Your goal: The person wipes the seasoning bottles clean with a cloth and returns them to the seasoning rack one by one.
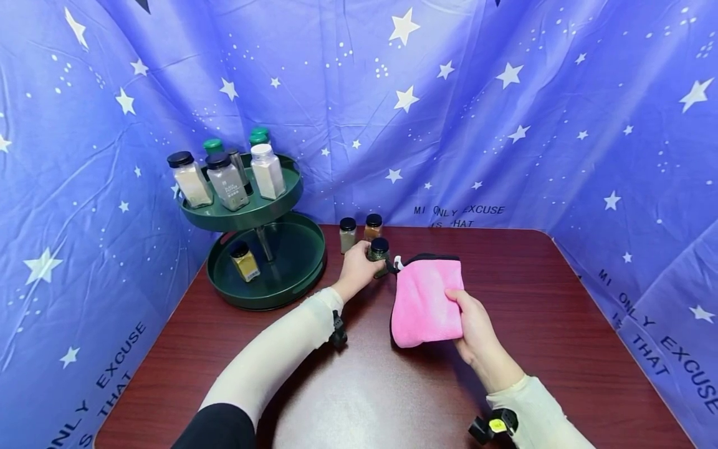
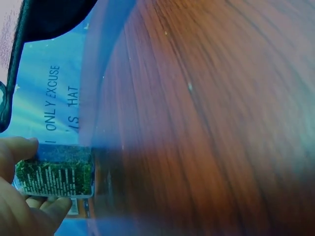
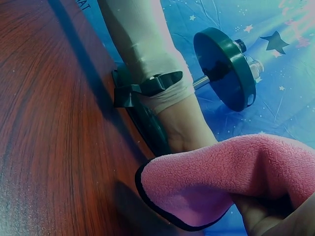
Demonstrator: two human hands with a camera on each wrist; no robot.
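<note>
My left hand grips a small clear jar of dried green herbs with a black lid. In the left wrist view, thumb and fingers lie on either side of this herb jar; whether its base touches the table I cannot tell. A folded pink cloth with black edging is held by my right hand, thumb on top, to the right of the jar. Just behind my left hand stand a jar of pale green seasoning and a jar of reddish-brown spice, both black-lidded.
A two-tier dark green turntable rack stands on the left of the brown table. Several seasoning bottles, including a white-capped one, fill its upper tier. One yellow spice jar sits on the lower tier. Blue star-patterned curtain surrounds the table.
</note>
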